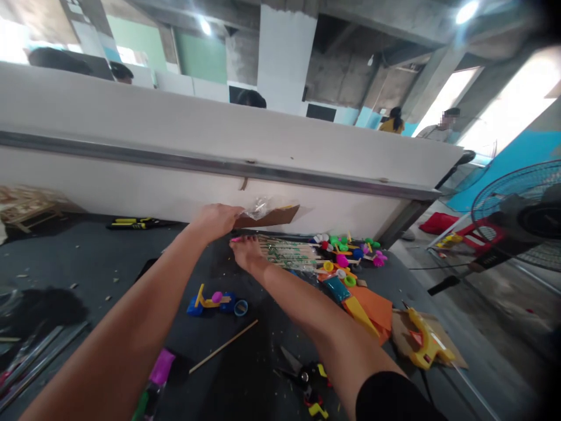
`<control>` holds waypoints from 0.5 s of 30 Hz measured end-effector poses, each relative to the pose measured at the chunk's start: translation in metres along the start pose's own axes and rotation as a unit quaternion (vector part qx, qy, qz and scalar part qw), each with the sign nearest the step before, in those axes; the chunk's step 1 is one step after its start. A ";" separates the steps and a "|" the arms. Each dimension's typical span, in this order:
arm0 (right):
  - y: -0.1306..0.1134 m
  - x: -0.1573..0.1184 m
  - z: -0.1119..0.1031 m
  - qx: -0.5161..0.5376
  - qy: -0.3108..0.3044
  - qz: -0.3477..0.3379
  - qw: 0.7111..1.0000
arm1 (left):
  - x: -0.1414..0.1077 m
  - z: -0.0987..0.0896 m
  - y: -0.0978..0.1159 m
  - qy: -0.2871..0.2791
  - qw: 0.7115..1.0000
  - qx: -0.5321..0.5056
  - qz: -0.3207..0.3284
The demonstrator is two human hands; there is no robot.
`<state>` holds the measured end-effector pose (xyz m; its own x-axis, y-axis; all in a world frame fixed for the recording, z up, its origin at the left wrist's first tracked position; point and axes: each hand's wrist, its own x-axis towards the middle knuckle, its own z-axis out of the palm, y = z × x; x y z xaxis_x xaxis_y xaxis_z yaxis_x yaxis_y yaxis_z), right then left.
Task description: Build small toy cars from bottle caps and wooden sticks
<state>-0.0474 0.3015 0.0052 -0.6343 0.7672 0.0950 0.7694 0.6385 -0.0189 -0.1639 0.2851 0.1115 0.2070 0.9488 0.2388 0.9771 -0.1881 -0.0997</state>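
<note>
My left hand is closed on the left end of a brown cardboard piece, which stands against the white partition with clear plastic on its top edge. Just below it, my right hand lies at the left end of a clear plastic pack of wooden sticks; its fingers are bent, and whether they grip the pack cannot be made out. Nearer to me sits a small blue model with sticks and a pink ball. A loose wooden stick lies in front of it.
Colourful caps and balls crowd the right side, beside orange sheets and a yellow glue gun. Open scissors lie near the front. Pliers rest at the back left. A fan stands at right; people are beyond the partition.
</note>
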 end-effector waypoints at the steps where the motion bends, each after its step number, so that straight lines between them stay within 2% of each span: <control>1: 0.007 -0.006 -0.002 0.001 0.008 -0.007 1.000 | 0.000 0.000 -0.002 0.011 1.000 0.004 -0.002; 4: 0.044 -0.027 -0.012 -0.005 0.015 -0.004 1.000 | 0.000 0.001 -0.003 0.015 1.000 0.003 -0.006; 9: 0.116 -0.054 -0.020 -0.029 0.003 0.067 0.997 | -0.001 0.002 0.002 0.012 1.000 -0.008 -0.014; 12: 0.128 -0.058 -0.013 -0.038 0.009 0.090 0.995 | -0.001 0.002 0.006 0.018 1.000 -0.011 -0.014; 15: 0.114 -0.051 0.000 -0.031 0.004 0.075 0.997 | -0.001 0.001 0.007 0.018 1.000 -0.008 -0.012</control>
<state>0.0733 0.3351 -0.0022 -0.5108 0.8535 0.1030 0.8592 0.5108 0.0287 -0.1570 0.2834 0.1091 0.1842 0.9436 0.2753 0.9825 -0.1693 -0.0771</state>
